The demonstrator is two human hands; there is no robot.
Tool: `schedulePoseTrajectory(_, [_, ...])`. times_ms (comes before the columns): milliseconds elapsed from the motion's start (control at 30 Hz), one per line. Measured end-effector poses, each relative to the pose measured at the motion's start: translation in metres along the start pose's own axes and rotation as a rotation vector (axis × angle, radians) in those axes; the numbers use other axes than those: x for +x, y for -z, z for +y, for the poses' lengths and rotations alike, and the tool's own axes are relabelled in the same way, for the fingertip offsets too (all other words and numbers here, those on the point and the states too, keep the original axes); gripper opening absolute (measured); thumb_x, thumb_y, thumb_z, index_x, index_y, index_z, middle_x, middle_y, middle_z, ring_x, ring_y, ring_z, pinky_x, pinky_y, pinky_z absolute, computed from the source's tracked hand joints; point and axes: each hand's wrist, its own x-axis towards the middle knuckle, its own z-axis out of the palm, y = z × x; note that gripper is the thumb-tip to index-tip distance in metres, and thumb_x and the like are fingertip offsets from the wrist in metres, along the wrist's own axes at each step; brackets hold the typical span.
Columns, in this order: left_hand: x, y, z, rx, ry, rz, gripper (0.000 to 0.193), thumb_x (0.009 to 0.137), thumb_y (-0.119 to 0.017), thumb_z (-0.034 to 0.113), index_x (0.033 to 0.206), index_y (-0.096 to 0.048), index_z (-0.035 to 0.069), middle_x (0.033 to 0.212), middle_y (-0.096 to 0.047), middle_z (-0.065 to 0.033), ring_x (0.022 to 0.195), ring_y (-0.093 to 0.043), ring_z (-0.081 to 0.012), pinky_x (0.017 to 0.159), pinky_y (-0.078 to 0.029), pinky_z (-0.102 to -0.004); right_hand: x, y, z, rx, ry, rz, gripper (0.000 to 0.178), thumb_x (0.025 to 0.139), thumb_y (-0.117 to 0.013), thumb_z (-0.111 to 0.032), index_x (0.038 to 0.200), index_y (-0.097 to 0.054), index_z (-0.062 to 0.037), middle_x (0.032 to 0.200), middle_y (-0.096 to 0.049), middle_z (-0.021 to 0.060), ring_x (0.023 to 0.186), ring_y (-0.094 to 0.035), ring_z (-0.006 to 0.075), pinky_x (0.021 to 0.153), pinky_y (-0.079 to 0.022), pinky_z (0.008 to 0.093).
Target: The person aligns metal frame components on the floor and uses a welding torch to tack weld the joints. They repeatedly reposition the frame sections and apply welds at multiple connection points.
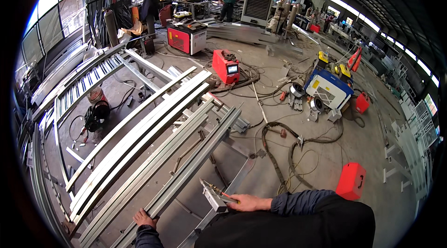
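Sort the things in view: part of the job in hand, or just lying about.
In hand:
- metal rail under the left hand
- slim tool in the right hand

Apparently lying about:
- red case
- wire spool

I have the left hand (145, 218) low in the head view, left of centre, back of it up, fingers slightly bent and pointing away from the body; its palm is hidden, so I can't tell how firmly it closes. Only a short stretch of left forearm (149, 237) shows, dark-sleeved, rising from the lower edge. My right arm (298, 203), also sleeved, comes in from the right and lies roughly level, putting the right hand (249, 203) near centre, wrist bare, fingers curled, pointing leftward.
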Motion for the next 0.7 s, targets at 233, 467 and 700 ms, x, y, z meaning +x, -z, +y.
schedulePoseTrajectory(233, [-0.002,-0.002,0.0,0.0,-0.019,0.035,0.119,0.065,-0.098,0.056,0.153,-0.042,-0.002,0.14,-0.053,-0.0219,0.138,-0.047,-0.0415,0.124,-0.026,-0.0619,0.004,0.004,0.0,-0.019,0.015,-0.009,0.074,0.107,-0.048,-0.07,0.16,-0.052,-0.0184,0.139,-0.07,0.0187,0.13,-0.066,0.0395,0.107,-0.051,0.0468])
schedulePoseTrajectory(467, [-0.003,-0.001,-0.002,0.016,-0.014,0.023,0.119,0.064,-0.098,0.056,0.152,-0.042,-0.001,0.137,-0.054,-0.0216,0.134,-0.048,-0.0415,0.123,-0.027,-0.0618,0.002,0.006,-0.005,-0.001,0.015,-0.004,0.073,0.108,-0.049,-0.068,0.162,-0.051,-0.0195,0.14,-0.07,0.0187,0.13,-0.065,0.0397,0.106,-0.051,0.0477])
schedulePoseTrajectory(700, [-0.001,-0.005,-0.003,0.03,-0.015,0.079,0.12,0.06,-0.099,0.057,0.151,-0.044,0.0,0.134,-0.054,-0.0209,0.128,-0.05,-0.0422,0.121,-0.03,-0.0619,-0.001,0.009,-0.011,-0.008,0.013,0.013,0.079,0.105,-0.049,-0.074,0.161,-0.051,-0.0177,0.145,-0.067,0.0221,0.135,-0.063,0.0418,0.109,-0.05,0.0466])
